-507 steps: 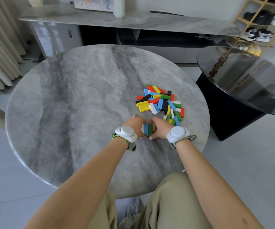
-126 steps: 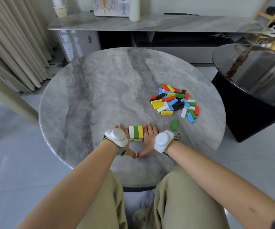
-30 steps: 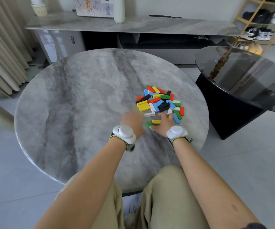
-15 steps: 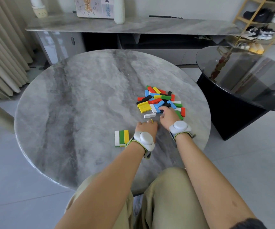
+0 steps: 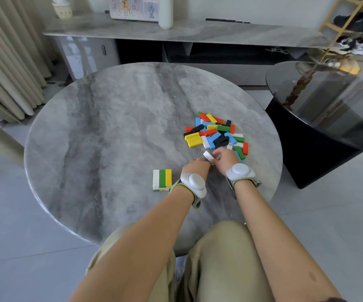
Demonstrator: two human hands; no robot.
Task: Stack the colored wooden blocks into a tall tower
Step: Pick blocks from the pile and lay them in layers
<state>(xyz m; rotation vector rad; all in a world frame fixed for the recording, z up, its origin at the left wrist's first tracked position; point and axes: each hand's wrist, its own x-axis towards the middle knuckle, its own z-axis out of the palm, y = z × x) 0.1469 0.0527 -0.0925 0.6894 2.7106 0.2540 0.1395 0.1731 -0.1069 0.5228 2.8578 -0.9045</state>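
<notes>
while the tower was barely started, a low stack (image 5: 162, 178) had at least been set down on the round marble table (image 5: 110, 127), near the front edge and just left of the left hand (image 5: 195, 167). its top layer was made of three blocks laid side by side, white, green and yellow, and a sliver of another layer could be made out underneath. the exact count couldn't be told from that angle, but it looked like a couple of layers at most. so only the first bit of the job could be called done, and nearly all of it was left.

most of the blocks were lying in a loose pile (image 5: 216, 134) further back and to the right, well apart from the stack: red, blue, yellow, green, black and white ones, jumbled and overlapping. none of those had been put into the tower yet.

a white block (image 5: 208, 156) was pinched in the fingers of the right hand (image 5: 225, 158) at the near edge of the pile, tilted a bit. the left hand was placed right beside it, knuckles up, and whether anything was held in it couldn't be told, since the palm side was hidden.

what was left, judging from this: the white block to be carried over to the stack, a new layer to be laid on top, and the same to be repeated for the whole pile.
</notes>
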